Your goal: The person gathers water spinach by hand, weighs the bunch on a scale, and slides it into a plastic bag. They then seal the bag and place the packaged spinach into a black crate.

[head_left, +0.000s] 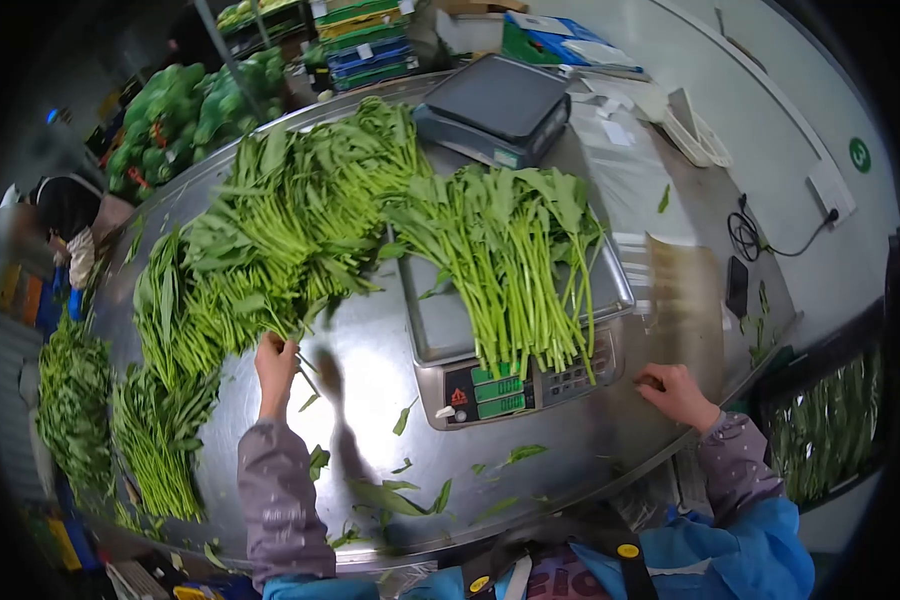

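Observation:
My left hand (275,368) is closed in a pinch on a thin leafy green stalk (307,378), at the front edge of a big heap of leafy greens (280,215). A bundle of long-stemmed greens (515,270) lies across the steel pan of a digital scale (450,347), its cut stems hanging over the lit green display. To the right of the scale, my right hand (678,395) hovers near the table with its fingers curled together and nothing visible in them.
Loose leaves (400,490) are scattered over the steel table (370,330). A second scale (495,105) stands behind. At right are a phone (737,286), a black cable (770,240) and a white basket (692,130). Another person (70,220) is at far left, near netted green sacks (175,115).

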`<state>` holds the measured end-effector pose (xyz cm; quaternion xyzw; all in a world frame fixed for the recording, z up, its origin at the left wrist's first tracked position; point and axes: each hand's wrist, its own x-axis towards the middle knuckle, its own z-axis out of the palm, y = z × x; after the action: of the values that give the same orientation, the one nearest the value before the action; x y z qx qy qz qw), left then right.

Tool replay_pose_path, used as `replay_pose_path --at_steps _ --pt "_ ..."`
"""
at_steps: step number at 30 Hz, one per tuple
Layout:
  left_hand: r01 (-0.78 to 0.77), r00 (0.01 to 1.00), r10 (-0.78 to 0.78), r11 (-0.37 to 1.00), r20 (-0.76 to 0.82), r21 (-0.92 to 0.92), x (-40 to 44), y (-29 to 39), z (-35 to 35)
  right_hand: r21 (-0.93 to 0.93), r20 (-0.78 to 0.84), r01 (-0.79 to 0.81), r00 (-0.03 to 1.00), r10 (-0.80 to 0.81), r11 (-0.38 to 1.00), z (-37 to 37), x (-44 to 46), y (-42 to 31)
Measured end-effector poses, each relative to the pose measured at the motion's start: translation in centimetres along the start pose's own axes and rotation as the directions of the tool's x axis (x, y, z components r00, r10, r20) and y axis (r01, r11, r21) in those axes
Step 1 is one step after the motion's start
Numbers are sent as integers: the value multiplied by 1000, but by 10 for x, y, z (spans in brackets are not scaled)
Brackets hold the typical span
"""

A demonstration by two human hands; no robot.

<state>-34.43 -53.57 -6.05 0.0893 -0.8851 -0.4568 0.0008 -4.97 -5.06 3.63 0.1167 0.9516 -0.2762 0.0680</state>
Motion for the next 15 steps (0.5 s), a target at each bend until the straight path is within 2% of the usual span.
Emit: replay_pose_path --at_steps 1,3,5,6,8,10,11,13,15 --pt "-2 989 21 991 149 -130 -21 48 -5 53 -2 -18 1000 18 998 -1 3 2" --pt "-41 939 149 944 311 -329 -36 104 -1 104 -6 -53 999 54 993 -3 6 4" --pt "-17 871 222 905 437 -425 -51 159 15 166 -63 9 998 2 986 -5 16 -2" --pt "-3 853 215 913 476 -408 -60 181 25 166 -66 7 998 4 986 -8 19 -7" --pt "105 774 222 878 594 -466 -69 200 48 168 -60 36 998 -26 985 -11 21 -15" --pt "110 735 251 873 630 -475 -71 196 64 212 -65 45 997 -32 976 -10 20 -12" --pt "114 737 243 875 631 -471 -69 190 65 255 -77 53 996 -34 966 -9 20 -10" --pt "24 729 223 937 647 -349 -63 176 63 237 -59 30 998 -16 971 -14 18 -10" --pt "22 744 221 935 631 -354 -58 161 61 221 -34 -5 999 13 975 -18 20 -9"
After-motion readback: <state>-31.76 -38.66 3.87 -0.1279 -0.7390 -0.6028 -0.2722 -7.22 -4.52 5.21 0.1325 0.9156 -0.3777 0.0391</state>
